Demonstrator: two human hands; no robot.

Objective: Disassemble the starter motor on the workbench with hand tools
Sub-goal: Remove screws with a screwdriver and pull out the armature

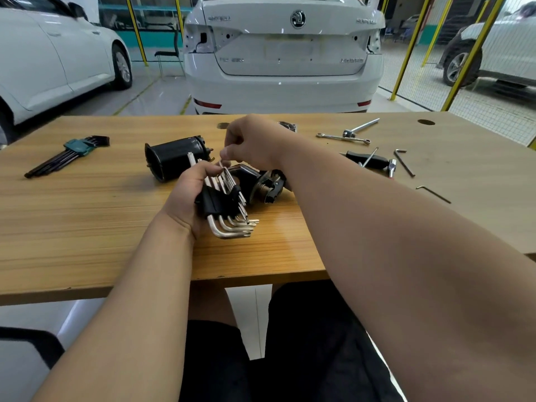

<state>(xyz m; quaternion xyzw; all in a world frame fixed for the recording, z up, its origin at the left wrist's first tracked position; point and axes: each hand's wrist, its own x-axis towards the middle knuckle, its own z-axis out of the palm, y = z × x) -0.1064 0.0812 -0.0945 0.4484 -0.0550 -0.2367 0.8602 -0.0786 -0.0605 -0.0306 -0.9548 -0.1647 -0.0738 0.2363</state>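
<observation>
Two bare forearms fill the lower half of the view. The left forearm comes in from seven o'clock. The right forearm, from four o'clock, looms far larger in the wide-angle lens. Both are uncovered from the frame's edge to the wrist. The left hand and right hand, at centre and just towards twelve o'clock, are bare too. At six o'clock a plain black garment with soft creases covers the lap. On the left thigh its hem stops short, showing a patch of bare leg (shorts, by the look of it; the right hem is hidden).
</observation>
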